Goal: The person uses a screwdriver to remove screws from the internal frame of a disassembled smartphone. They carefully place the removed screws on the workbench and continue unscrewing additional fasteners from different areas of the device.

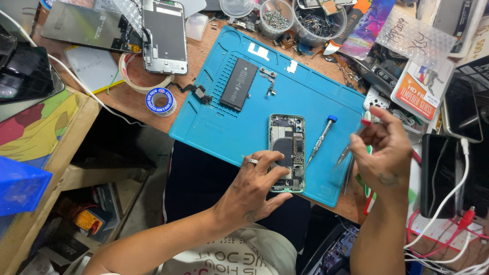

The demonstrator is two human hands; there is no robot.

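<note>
An opened phone body (288,137) with bare circuitry lies on a blue work mat (229,130). My left hand (254,186) rests on the phone's lower part, fingers pressing on its left edge and bottom. My right hand (384,150) hovers over the mat's right edge and pinches metal tweezers (349,153) between the fingertips. A blue-capped screwdriver (322,137) lies on the mat between phone and right hand. A black battery (239,84) and a small bracket part (269,79) lie farther up the mat.
A phone screen assembly (164,35) and a tape roll (160,101) lie at the upper left of the wooden bench. Tubs of screws (276,18) stand at the back. Phones with cables (445,175) crowd the right side. A blue box (20,186) sits low left.
</note>
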